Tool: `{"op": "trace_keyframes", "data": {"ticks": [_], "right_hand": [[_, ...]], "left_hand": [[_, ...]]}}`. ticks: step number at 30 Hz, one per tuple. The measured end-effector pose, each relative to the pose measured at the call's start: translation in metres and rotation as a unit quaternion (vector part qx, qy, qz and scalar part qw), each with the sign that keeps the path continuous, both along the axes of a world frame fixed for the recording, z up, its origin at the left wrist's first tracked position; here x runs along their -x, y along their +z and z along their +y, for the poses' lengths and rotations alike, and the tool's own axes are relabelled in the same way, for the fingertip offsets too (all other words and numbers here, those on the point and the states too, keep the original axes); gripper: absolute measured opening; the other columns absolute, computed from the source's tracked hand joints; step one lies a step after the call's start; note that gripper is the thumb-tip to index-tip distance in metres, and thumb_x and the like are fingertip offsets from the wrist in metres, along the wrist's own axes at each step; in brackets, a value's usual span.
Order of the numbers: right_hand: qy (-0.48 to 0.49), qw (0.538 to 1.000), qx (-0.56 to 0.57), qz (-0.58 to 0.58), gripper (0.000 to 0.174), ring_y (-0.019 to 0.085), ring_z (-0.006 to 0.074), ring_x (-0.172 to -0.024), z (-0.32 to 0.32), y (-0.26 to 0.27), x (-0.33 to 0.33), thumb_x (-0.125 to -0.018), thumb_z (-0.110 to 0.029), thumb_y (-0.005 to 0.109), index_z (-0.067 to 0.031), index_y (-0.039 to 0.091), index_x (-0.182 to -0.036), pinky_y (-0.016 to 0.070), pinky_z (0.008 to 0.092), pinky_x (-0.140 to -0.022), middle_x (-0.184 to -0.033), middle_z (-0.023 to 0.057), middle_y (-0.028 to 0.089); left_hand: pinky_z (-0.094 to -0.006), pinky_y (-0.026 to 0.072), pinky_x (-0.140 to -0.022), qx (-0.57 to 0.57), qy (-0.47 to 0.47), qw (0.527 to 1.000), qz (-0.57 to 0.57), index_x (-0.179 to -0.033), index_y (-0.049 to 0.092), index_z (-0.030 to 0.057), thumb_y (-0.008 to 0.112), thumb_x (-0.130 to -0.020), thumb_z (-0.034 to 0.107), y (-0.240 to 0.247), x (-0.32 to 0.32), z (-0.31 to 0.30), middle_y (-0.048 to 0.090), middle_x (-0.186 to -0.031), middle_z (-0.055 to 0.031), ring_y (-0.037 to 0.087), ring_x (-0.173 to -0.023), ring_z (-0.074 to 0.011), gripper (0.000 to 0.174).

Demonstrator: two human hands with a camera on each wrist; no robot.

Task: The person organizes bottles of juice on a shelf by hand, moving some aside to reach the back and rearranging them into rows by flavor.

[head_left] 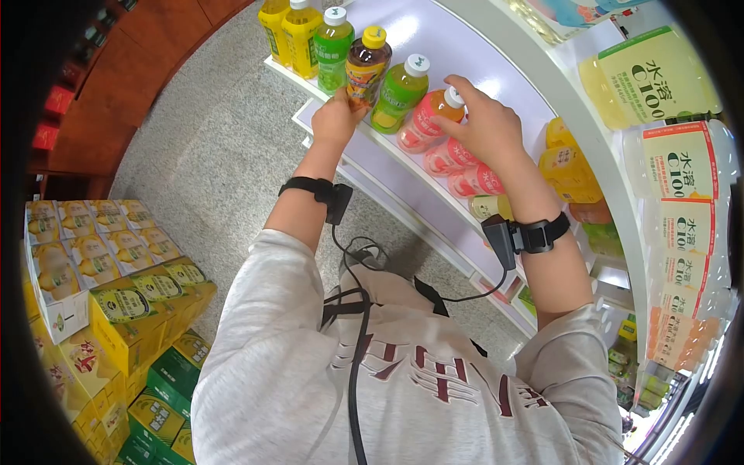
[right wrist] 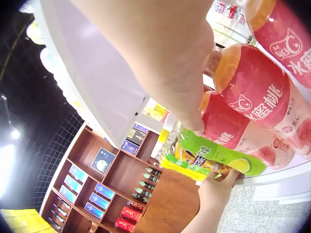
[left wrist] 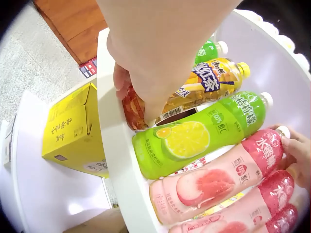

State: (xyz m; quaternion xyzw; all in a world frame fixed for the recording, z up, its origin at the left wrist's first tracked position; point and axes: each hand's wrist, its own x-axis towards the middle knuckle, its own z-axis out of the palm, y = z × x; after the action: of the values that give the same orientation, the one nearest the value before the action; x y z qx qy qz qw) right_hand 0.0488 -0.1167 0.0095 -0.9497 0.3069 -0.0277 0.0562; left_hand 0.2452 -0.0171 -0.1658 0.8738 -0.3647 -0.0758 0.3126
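My left hand (head_left: 335, 122) grips the lower end of an iced tea bottle (head_left: 366, 74) with a yellow cap, at the shelf's front edge. In the left wrist view its fingers curl round the base of that bottle (left wrist: 209, 80). Right beside it stands a green lemon drink bottle (head_left: 399, 97) with a white cap. My right hand (head_left: 496, 128) has its thumb and fingers round the top of a pink peach drink bottle (head_left: 421, 128). More peach bottles (head_left: 457, 159) line up behind that hand, partly covered by it.
Yellow bottles (head_left: 301, 39) and a green bottle (head_left: 333, 50) fill the shelf's far end. An upper white shelf (head_left: 620, 155) with large clear bottles curves along the right. Stacked drink cartons (head_left: 147, 306) stand on the floor at left. A cable (head_left: 358, 372) hangs over the shirt.
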Motion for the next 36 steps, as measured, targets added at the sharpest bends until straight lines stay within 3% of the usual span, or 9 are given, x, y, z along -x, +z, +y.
{"op": "trace_keyframes", "data": {"ticks": [2, 5, 7, 11, 15, 17, 20, 26, 36], "right_hand": [[0.002, 1.000, 0.000, -0.002, 0.058, 0.065, 0.0311, -0.086, 0.000, 0.000, 0.000, -0.078, -0.043, 0.067, -0.0204, 0.045, -0.126, 0.0522, 0.0422, -0.071, -0.098, 0.0108, 0.065], [0.006, 1.000, -0.003, -0.003, 0.058, 0.066, 0.0313, -0.085, 0.001, 0.002, -0.001, -0.078, -0.043, 0.068, -0.0200, 0.045, -0.126, 0.0523, 0.0423, -0.070, -0.098, 0.0111, 0.065], [0.009, 1.000, -0.001, -0.008, 0.058, 0.066, 0.0315, -0.084, 0.002, 0.001, 0.000, -0.078, -0.043, 0.068, -0.0198, 0.045, -0.126, 0.0525, 0.0424, -0.069, -0.098, 0.0110, 0.065], [0.010, 1.000, 0.007, -0.004, 0.059, 0.066, 0.0315, -0.083, 0.001, 0.002, -0.003, -0.077, -0.043, 0.068, -0.0199, 0.045, -0.126, 0.0527, 0.0425, -0.068, -0.098, 0.0111, 0.065], [-0.013, 1.000, -0.009, 0.017, 0.057, 0.066, 0.0284, -0.087, 0.002, 0.004, -0.002, -0.078, -0.038, 0.067, -0.0224, 0.045, -0.128, 0.0519, 0.0420, -0.071, -0.106, 0.0081, 0.066], [-0.011, 1.000, -0.010, 0.011, 0.057, 0.066, 0.0286, -0.087, 0.002, 0.002, -0.001, -0.078, -0.038, 0.067, -0.0224, 0.045, -0.128, 0.0519, 0.0420, -0.071, -0.106, 0.0082, 0.065], [0.011, 1.000, 0.003, -0.009, 0.060, 0.066, 0.0314, -0.083, 0.001, 0.002, 0.000, -0.077, -0.044, 0.069, -0.0193, 0.045, -0.126, 0.0527, 0.0426, -0.067, -0.097, 0.0109, 0.065], [-0.010, 1.000, -0.008, 0.010, 0.055, 0.066, 0.0287, -0.086, 0.003, 0.004, -0.003, -0.078, -0.036, 0.067, -0.0218, 0.046, -0.128, 0.0525, 0.0412, -0.070, -0.105, 0.0080, 0.066], [0.010, 1.000, 0.004, -0.016, 0.058, 0.066, 0.0292, -0.082, 0.002, 0.001, -0.001, -0.077, -0.042, 0.069, -0.0193, 0.045, -0.125, 0.0530, 0.0422, -0.066, -0.098, 0.0093, 0.065]], "left_hand": [[-0.0404, 0.0521, -0.066, -0.014, -0.005, 1.000, 0.000, -0.103, 0.057, 0.0072, 0.075, -0.073, 0.034, 0.000, -0.004, 0.005, 0.068, -0.082, -0.0108, 0.066, -0.077, -0.0301, 0.044], [-0.0396, 0.0529, -0.069, 0.106, -0.066, 0.992, -0.018, -0.112, 0.058, 0.0061, 0.074, -0.073, 0.031, -0.021, -0.030, 0.024, 0.069, -0.083, -0.0118, 0.067, -0.078, -0.0290, 0.048], [-0.0383, 0.0531, -0.074, 0.065, -0.007, 0.990, 0.127, -0.119, 0.057, 0.0050, 0.074, -0.074, 0.024, -0.033, -0.056, 0.031, 0.068, -0.093, -0.0151, 0.067, -0.084, -0.0280, 0.052], [-0.0362, 0.0530, -0.077, 0.121, 0.024, 0.992, 0.015, -0.121, 0.056, 0.0027, 0.076, -0.075, 0.024, -0.032, -0.075, 0.030, 0.066, -0.106, -0.0158, 0.066, -0.091, -0.0249, 0.054], [-0.0362, 0.0528, -0.076, 0.065, -0.003, 0.998, 0.004, -0.123, 0.054, 0.0031, 0.077, -0.073, 0.027, -0.025, -0.071, 0.017, 0.066, -0.103, -0.0176, 0.066, -0.089, -0.0267, 0.060], [-0.0403, 0.0510, -0.079, 0.054, 0.006, 0.998, 0.014, -0.123, 0.054, 0.0047, 0.077, -0.073, 0.023, -0.024, -0.069, 0.012, 0.064, -0.104, -0.0204, 0.063, -0.095, -0.0337, 0.058], [-0.0415, 0.0503, -0.079, 0.055, 0.009, 0.998, 0.031, -0.124, 0.053, 0.0060, 0.077, -0.073, 0.023, -0.022, -0.067, 0.009, 0.064, -0.103, -0.0212, 0.062, -0.095, -0.0352, 0.059], [-0.0370, 0.0526, -0.074, 0.025, 0.013, 1.000, 0.006, -0.128, 0.051, 0.0062, 0.077, -0.073, 0.030, -0.026, -0.070, 0.005, 0.067, -0.099, -0.0177, 0.066, -0.086, -0.0288, 0.065], [-0.0418, 0.0510, -0.079, 0.041, 0.004, 0.999, -0.005, -0.133, 0.045, 0.0113, 0.075, -0.073, 0.032, -0.015, -0.066, 0.002, 0.065, -0.102, -0.0189, 0.063, -0.093, -0.0343, 0.070]]}}
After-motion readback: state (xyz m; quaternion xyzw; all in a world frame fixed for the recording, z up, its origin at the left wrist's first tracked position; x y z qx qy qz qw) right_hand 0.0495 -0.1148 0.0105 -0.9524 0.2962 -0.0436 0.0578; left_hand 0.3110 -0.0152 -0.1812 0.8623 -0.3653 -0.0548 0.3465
